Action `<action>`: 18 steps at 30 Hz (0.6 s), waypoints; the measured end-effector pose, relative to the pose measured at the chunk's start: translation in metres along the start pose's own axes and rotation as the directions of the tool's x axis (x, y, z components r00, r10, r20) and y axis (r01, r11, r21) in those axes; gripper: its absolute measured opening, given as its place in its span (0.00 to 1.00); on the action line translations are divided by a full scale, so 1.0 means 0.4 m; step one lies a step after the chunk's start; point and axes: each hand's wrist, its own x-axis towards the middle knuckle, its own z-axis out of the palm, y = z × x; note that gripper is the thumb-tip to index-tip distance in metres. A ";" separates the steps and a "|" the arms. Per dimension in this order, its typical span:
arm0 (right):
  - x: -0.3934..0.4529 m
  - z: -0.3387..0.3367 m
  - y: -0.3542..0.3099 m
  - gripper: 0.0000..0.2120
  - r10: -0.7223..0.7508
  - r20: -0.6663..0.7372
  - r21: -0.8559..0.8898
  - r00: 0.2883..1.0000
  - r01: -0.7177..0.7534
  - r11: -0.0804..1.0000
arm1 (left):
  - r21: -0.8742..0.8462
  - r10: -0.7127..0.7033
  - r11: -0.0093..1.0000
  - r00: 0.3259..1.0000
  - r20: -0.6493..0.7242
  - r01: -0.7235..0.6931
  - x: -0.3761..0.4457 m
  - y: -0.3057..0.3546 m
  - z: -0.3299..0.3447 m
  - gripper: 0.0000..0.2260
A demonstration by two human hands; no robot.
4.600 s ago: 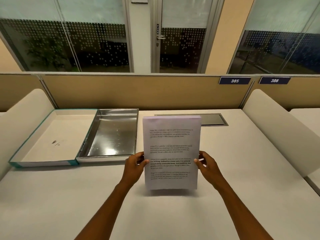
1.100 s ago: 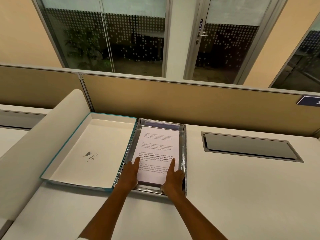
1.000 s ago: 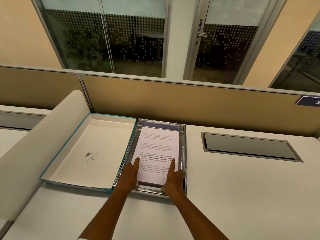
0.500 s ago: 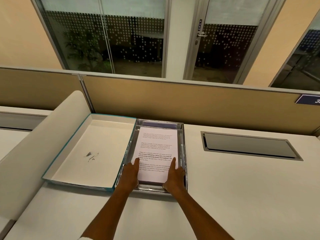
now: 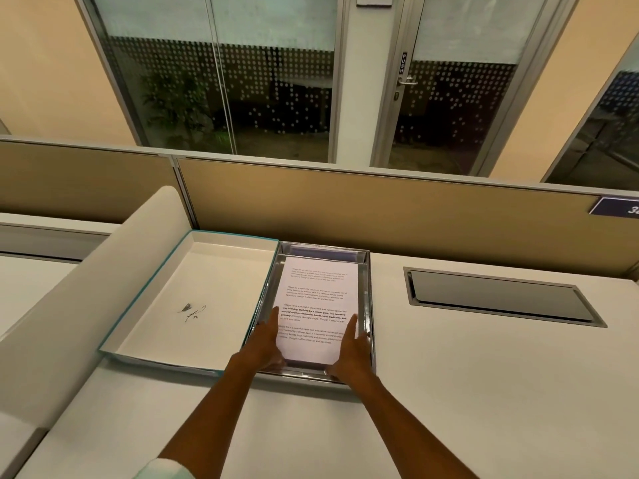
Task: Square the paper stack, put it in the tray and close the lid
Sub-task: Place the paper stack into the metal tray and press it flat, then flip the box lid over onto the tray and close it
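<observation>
The white printed paper stack (image 5: 316,299) lies flat inside the shiny metal tray (image 5: 367,305) at the back of the desk. My left hand (image 5: 264,344) grips the stack's near left corner, thumb on top. My right hand (image 5: 352,354) grips the near right corner the same way. The fingers under the sheets are hidden. The lid (image 5: 193,299), white inside with a teal rim, lies open and flat directly to the left of the tray, touching it.
A curved white divider (image 5: 86,305) rises left of the lid. A tan partition (image 5: 380,209) stands right behind the tray. A recessed grey cable hatch (image 5: 501,299) sits in the desk to the right. A blue number plate (image 5: 615,206) hangs on the partition.
The stack, earlier held upright over the desk, now lies in the tray. Over the last second both hands have stayed on its near corners with almost no movement.
</observation>
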 end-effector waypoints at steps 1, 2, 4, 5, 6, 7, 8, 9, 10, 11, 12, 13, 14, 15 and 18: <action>-0.012 -0.012 -0.009 0.50 -0.065 -0.018 0.090 0.998 0.066 0.994 | 0.010 0.060 0.998 0.998 -0.023 -0.060 -0.020 0.020 -0.019 0.37; -0.010 -0.026 -0.013 0.48 -0.134 -0.058 0.152 0.989 0.141 0.978 | -0.034 0.060 0.997 0.996 -0.073 -0.063 -0.027 0.023 -0.032 0.36; -0.006 -0.060 -0.009 0.41 -0.154 -0.182 0.230 0.971 0.194 0.954 | -0.165 -0.007 0.986 0.963 -0.270 -0.039 -0.046 0.008 -0.054 0.26; -0.008 -0.083 -0.008 0.38 -0.129 -0.242 0.250 0.962 0.190 0.949 | -0.253 -0.084 0.967 0.916 -0.392 -0.019 -0.059 0.004 -0.067 0.20; -0.008 -0.104 0.003 0.34 -0.093 -0.299 0.262 0.950 0.175 0.949 | -0.319 -0.171 0.948 0.842 -0.512 -0.002 -0.069 -0.010 -0.074 0.14; -0.004 -0.119 0.021 0.31 -0.047 -0.342 0.274 0.939 0.147 0.951 | -0.368 -0.257 0.929 0.763 -0.593 0.026 -0.080 -0.027 -0.079 0.11; 0.002 -0.133 0.041 0.28 -0.014 -0.372 0.291 0.928 0.131 0.948 | -0.412 -0.336 0.910 0.679 -0.653 0.054 -0.093 -0.050 -0.081 0.10; 0.000 -0.143 0.058 0.25 0.016 -0.360 0.315 0.933 0.105 0.943 | -0.481 -0.435 0.871 0.608 -0.664 0.098 -0.110 -0.073 -0.083 0.11; 0.002 -0.150 0.077 0.23 0.045 -0.329 0.339 0.943 0.073 0.938 | -0.540 -0.520 0.829 0.551 -0.653 0.143 -0.126 -0.100 -0.080 0.12; 0.001 -0.154 0.093 0.21 0.074 -0.281 0.362 0.957 0.034 0.932 | -0.598 -0.594 0.781 0.509 -0.623 0.179 -0.139 -0.123 -0.076 0.13; 0.000 -0.152 0.109 0.21 0.095 -0.229 0.374 0.969 -0.003 0.927 | -0.647 -0.656 0.732 0.476 -0.586 0.213 -0.151 -0.144 -0.070 0.16; -0.005 -0.149 0.123 0.21 0.109 -0.180 0.379 0.978 -0.033 0.925 | -0.688 -0.703 0.687 0.455 -0.546 0.236 -0.161 -0.159 -0.064 0.19; -0.006 -0.141 0.138 0.21 0.111 -0.149 0.378 0.983 -0.047 0.925 | -0.715 -0.737 0.652 0.433 -0.519 0.252 -0.165 -0.167 -0.060 0.22; -0.007 -0.133 0.150 0.20 0.116 -0.126 0.377 0.985 -0.061 0.924 | -0.742 -0.764 0.618 0.419 -0.490 0.258 -0.166 -0.170 -0.061 0.26; -0.010 -0.107 0.172 0.17 0.115 -0.083 0.406 0.990 -0.072 0.911 | -0.840 -0.852 0.476 0.374 -0.368 0.259 -0.168 -0.160 -0.070 0.35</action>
